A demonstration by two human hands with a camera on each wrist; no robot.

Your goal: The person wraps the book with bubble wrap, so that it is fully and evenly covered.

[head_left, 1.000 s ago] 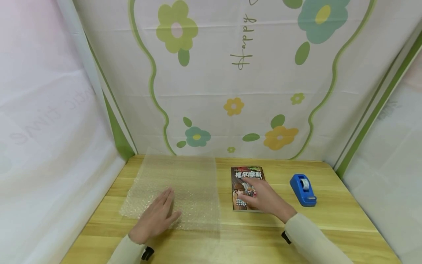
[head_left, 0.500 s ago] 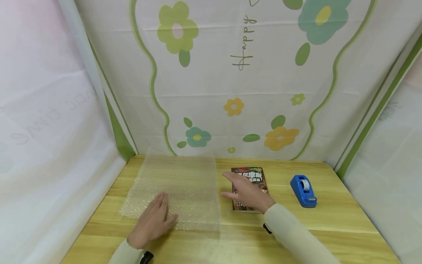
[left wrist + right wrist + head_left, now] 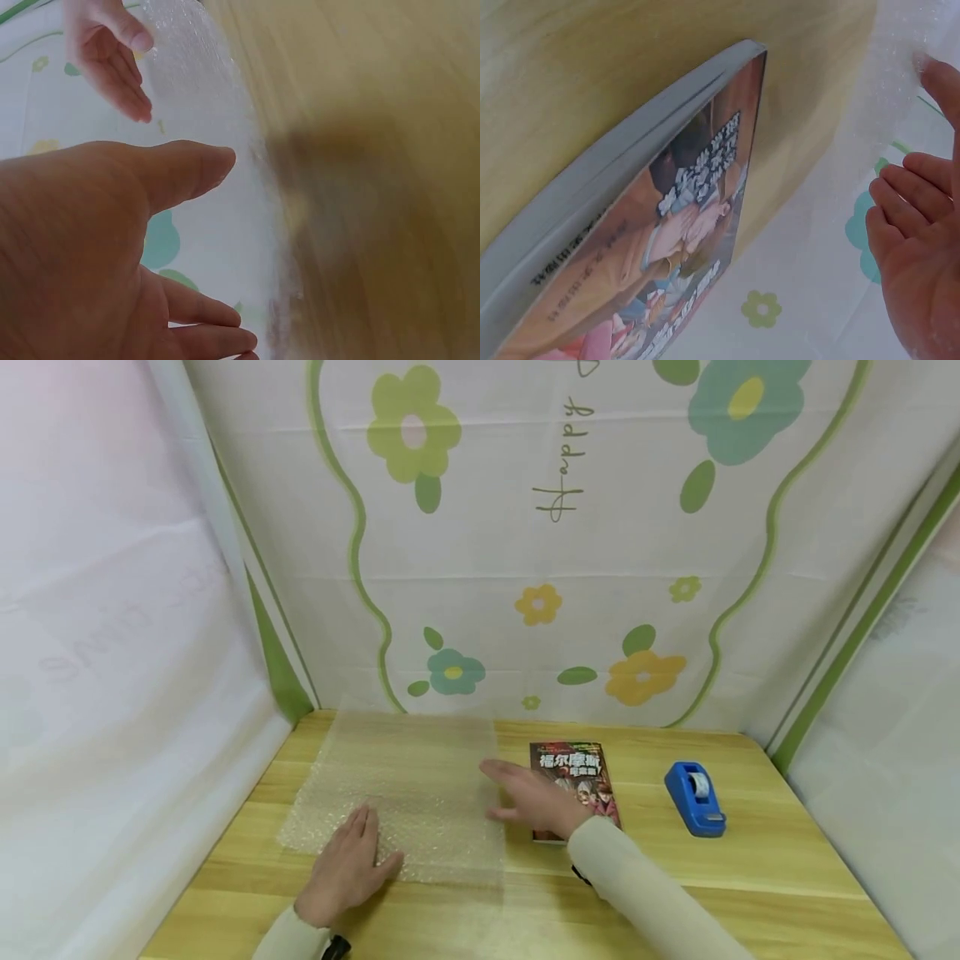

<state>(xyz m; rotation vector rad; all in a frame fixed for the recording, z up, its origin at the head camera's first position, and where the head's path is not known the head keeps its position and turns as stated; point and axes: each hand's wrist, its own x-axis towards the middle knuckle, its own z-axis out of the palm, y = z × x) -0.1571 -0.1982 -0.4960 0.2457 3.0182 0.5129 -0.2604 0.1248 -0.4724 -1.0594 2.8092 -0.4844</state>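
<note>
A sheet of clear bubble wrap lies on the left half of the wooden table. My left hand rests at its lower left part with straight fingers and the thumb apart. Toward the sheet's right edge reaches my right hand, its fingers extended and holding nothing; whether it touches the sheet I cannot tell. Under my right wrist lies a paperback book with a dark illustrated cover, partly hidden by that hand and sleeve. In the right wrist view the book is apart from the fingers.
A blue tape dispenser with a roll of tape stands to the right of the book. White fabric walls with flower prints enclose the wooden table at the back and both sides.
My right hand has moved left from above the book to the bubble wrap's right edge, uncovering more of the cover. The left hand has slid back slightly toward me.
</note>
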